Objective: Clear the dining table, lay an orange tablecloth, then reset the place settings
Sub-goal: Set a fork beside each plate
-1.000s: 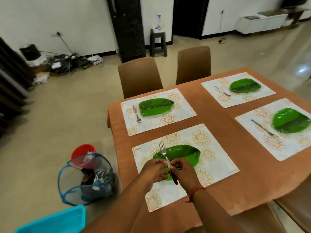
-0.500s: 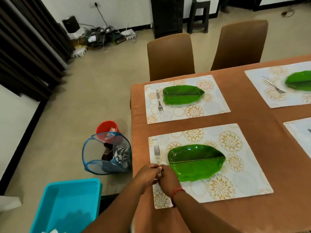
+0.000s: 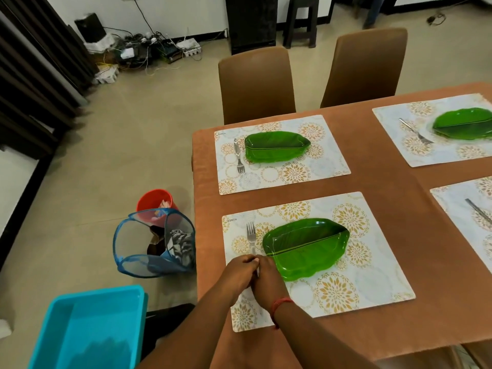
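Both hands meet over the handle end of the fork (image 3: 251, 238) on the near mat (image 3: 372, 265). The left hand (image 3: 238, 271) and right hand (image 3: 269, 279) have their fingers together, pinched on the handle, which they hide; only the tines and neck show, pointing away from the person. The fork lies flat on the mat just left of the green leaf plate (image 3: 306, 249), near it but whether touching I cannot tell. Holding it by the tail with both hands looks like squaring it parallel to the plate's side, matching the far setting, where another fork (image 3: 237, 155) lies left of its plate (image 3: 277, 146).

The orange cloth (image 3: 386, 182) already covers the worktop, so the job seems close to done.

The mat's left edge sits near the worktop's edge. Beyond it the floor holds a mesh basket (image 3: 133, 251), a red bucket (image 3: 154, 198) and a blue tub (image 3: 87, 328). Right of the plate the mat is open.
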Available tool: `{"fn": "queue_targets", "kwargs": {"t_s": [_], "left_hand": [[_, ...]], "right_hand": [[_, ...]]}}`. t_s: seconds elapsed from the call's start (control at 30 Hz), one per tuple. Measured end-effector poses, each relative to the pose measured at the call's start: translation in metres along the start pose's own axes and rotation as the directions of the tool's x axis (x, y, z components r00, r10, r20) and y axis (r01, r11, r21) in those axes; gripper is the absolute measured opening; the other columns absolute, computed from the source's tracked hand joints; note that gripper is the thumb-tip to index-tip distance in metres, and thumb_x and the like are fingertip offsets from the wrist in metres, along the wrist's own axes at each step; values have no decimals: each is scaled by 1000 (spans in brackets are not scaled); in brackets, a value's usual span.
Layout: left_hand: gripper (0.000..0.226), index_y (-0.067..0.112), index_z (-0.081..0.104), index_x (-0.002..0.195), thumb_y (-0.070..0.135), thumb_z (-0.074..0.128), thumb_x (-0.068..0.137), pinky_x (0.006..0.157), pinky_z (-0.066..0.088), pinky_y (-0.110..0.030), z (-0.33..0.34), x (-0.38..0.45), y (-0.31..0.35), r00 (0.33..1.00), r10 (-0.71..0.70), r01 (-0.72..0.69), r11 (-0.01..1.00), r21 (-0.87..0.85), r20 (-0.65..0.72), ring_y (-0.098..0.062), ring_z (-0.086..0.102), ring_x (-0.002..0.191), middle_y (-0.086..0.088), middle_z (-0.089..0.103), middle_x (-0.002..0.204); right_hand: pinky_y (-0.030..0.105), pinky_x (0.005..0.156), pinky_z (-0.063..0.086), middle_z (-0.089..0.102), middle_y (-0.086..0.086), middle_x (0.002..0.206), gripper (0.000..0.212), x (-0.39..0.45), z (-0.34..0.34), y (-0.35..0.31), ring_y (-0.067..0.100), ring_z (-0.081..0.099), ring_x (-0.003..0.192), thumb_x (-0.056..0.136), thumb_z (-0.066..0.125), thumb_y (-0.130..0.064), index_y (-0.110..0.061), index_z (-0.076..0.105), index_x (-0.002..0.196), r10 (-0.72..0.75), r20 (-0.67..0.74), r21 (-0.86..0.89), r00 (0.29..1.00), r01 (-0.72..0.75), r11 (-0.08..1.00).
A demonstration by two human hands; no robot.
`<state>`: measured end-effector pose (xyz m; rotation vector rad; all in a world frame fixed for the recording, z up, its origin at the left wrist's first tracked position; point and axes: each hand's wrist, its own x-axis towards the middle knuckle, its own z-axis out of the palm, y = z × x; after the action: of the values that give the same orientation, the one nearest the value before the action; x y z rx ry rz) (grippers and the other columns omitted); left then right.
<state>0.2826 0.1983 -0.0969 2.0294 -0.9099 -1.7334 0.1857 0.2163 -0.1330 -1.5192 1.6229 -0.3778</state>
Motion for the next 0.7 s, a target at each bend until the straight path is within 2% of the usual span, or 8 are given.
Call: {"fn": "queue_targets", "kwargs": {"t_s": [0.1,0.23,0.3,0.4,0.47,0.53,0.57,0.7], "left_hand": [[23,24,68,86,23,51,102,87,53,-43,1,-2,-2,1000,26,-26,1000,9,-8,-30,65,87,-24,70,103],[26,4,70,107,20,49,102,89,53,-44,-3,4,-9,999,35,-35,999,2,-8,-35,66,96,-26,69,106],[22,6,69,95,15,50,102,77,50,-37,-5,6,-10,1000,17,-17,999,-40,14,-29,61,83,-24,64,92],[24,15,63,79,11,50,98,63,42,-31,-6,9,-11,1000,-2,3,997,-76,20,-20,48,64,-10,52,74],[22,25,66,84,15,53,98,72,52,-36,-4,9,-11,1000,-9,10,995,-95,7,-23,60,76,-7,65,84],[21,33,63,86,20,53,99,85,56,-38,-3,6,-10,1000,-16,15,996,-89,-4,-28,69,97,-10,72,102],[20,33,63,86,20,53,98,86,55,-37,-2,5,-10,1000,-18,17,996,-82,-7,-30,68,102,-13,72,107],[12,30,59,99,20,53,98,91,56,-40,-2,5,-10,1000,-9,9,998,-64,-14,-25,65,102,-6,68,104]], "right_hand": [[25,87,47,52,5,126,35,0,1,0,20,59,107,95,48,-10,-15,53,129,-2,14,-30,1000,2,1000],[30,85,49,50,5,126,38,-2,3,0,22,59,104,95,46,-11,-16,51,133,-21,57,-125,998,28,992],[35,83,52,49,5,125,35,-3,1,2,24,59,102,95,45,-13,-17,53,129,-17,24,-212,1000,21,977],[32,82,50,52,4,121,31,-2,-10,12,23,54,104,92,49,-17,-18,56,123,-50,-153,-341,987,-5,940],[31,84,47,54,5,117,30,0,-20,23,23,52,103,91,52,-22,-16,54,121,-63,-188,-423,980,-23,906],[33,87,47,56,5,117,31,3,-26,31,24,53,107,93,54,-30,-16,51,121,-27,-141,-460,990,-41,887],[34,87,48,58,5,118,31,6,-27,34,24,54,108,94,53,-31,-16,51,122,-7,-112,-460,994,-45,887],[36,82,49,62,7,115,27,14,-26,31,27,57,106,96,46,-23,-15,51,122,22,-76,-420,997,-52,906]]}}
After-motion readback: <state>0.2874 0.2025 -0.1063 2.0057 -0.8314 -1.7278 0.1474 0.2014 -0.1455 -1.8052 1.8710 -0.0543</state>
